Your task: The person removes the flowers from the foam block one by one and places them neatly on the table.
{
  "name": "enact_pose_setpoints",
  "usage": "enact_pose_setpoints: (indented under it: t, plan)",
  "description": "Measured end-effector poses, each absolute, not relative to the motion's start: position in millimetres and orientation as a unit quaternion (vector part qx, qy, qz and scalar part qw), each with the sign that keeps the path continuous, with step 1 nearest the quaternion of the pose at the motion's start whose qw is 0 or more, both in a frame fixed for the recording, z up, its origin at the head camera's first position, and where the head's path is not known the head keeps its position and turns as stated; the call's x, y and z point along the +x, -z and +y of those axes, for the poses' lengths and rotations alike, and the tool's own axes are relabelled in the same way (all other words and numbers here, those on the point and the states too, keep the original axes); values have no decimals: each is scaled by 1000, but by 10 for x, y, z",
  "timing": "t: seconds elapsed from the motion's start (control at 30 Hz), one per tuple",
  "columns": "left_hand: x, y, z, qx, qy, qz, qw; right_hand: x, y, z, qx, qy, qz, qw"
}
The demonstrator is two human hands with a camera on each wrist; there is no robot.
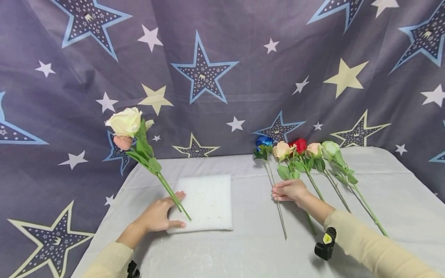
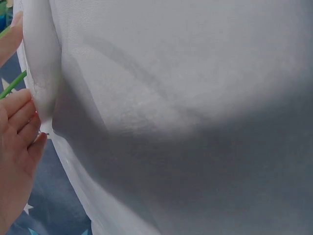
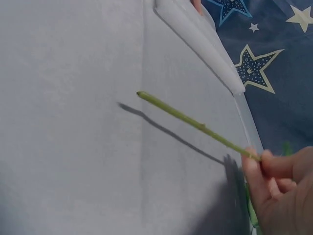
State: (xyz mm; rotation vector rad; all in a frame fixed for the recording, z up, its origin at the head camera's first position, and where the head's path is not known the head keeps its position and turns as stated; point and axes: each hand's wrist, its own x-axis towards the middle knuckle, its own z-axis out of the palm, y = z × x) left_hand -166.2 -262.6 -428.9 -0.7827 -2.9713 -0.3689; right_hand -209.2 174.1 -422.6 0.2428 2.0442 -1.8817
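My left hand (image 1: 160, 214) presses on the left edge of a white foam block (image 1: 208, 202), thumb and fingers spread apart. Two green stems rise from that block between thumb and fingers, leaning left; they carry a large white rose (image 1: 124, 121) and a pinkish bloom (image 1: 123, 142). To the right, my right hand (image 1: 293, 191) pinches the stem of a blue rose (image 1: 264, 141) between thumb and fingertips. In the right wrist view the stem's cut end (image 3: 142, 94) hangs free above the cloth, casting a shadow. The left wrist view shows mostly cloth, the left hand at its edge.
Beside the right hand lie a peach rose (image 1: 282, 150), a red rose (image 1: 299, 145), another peach rose (image 1: 314, 149) and a pale green rose (image 1: 330, 148). Light grey cloth (image 1: 257, 255) covers the table. A star-patterned curtain (image 1: 222, 116) hangs behind it.
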Motion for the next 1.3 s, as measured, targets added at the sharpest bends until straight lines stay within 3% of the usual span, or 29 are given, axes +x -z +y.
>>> enact_pose_setpoints:
  t: [0.33, 1.1, 1.3]
  plan:
    - [-1658, 4328, -2628, -252, 124, -959, 22, -2199, 4205, 1836, 148, 637, 729, 203]
    - [-1680, 4299, -2630, -248, 126, -960, 17, -2228, 4144, 1829, 125, 632, 740, 191]
    - [-1653, 4290, -2615, -261, 126, -956, 38, -2216, 4118, 1823, 122, 624, 749, 186]
